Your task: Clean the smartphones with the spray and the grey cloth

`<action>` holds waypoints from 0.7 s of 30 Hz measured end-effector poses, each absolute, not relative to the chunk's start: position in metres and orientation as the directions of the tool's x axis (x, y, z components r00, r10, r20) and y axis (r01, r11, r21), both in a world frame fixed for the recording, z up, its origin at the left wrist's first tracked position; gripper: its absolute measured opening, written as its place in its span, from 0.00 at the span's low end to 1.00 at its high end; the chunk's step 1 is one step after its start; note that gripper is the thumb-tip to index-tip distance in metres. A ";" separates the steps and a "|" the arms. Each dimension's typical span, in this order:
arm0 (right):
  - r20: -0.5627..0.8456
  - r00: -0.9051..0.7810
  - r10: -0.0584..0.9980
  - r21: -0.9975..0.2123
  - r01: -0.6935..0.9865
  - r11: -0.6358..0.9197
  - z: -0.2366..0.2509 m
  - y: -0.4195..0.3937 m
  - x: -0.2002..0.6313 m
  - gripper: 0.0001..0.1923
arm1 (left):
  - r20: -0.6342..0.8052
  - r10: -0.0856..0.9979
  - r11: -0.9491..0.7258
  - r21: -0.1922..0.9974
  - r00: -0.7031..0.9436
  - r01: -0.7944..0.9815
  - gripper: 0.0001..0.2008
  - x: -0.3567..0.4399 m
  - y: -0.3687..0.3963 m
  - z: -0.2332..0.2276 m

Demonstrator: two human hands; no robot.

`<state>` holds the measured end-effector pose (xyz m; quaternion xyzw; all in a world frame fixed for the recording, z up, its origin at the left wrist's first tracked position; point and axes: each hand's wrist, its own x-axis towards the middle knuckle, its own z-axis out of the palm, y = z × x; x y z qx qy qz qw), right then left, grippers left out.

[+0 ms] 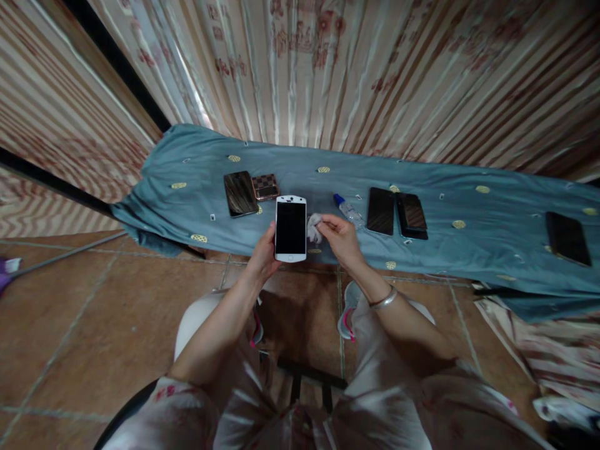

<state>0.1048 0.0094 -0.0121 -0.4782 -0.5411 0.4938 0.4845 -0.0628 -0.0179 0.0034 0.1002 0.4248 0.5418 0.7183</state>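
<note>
A white smartphone [290, 229] with a dark screen faces up toward me. My left hand [266, 253] grips it by its left edge, above the front of the cloth-covered table. My right hand [340, 237] pinches a crumpled whitish cloth or tissue [314, 229] close to the phone's right edge. Whether the cloth touches the phone I cannot tell. Just beyond my right hand lies a clear bottle [349, 211] with a blue cap, on its side. To the left of the held phone rest a dark phone [240, 194] and a small checkered case [265, 187].
A blue-green patterned cloth [300, 164] covers the long table. On the right lie a dark phone [380, 211], a pair of stacked dark phones [413, 214] and another dark phone [567, 238] farther along. Striped curtains [319, 81] hang behind. Tiled floor [70, 312] lies below.
</note>
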 end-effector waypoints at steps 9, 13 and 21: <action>0.412 -0.418 0.810 -0.519 0.624 0.585 0.004 -0.015 0.091 0.20 | -0.456 0.888 0.357 0.599 0.061 -0.717 0.15 -0.056 -0.012 -0.003; 0.415 -0.506 0.756 -0.467 0.595 0.654 0.002 -0.029 0.080 0.19 | -0.475 0.880 0.327 0.584 0.014 -0.743 0.16 -0.059 -0.008 -0.003; 0.467 -0.603 0.646 -0.464 0.455 0.760 -0.003 -0.046 0.069 0.22 | -0.486 0.872 0.288 0.604 -0.057 -0.743 0.16 -0.066 -0.003 0.002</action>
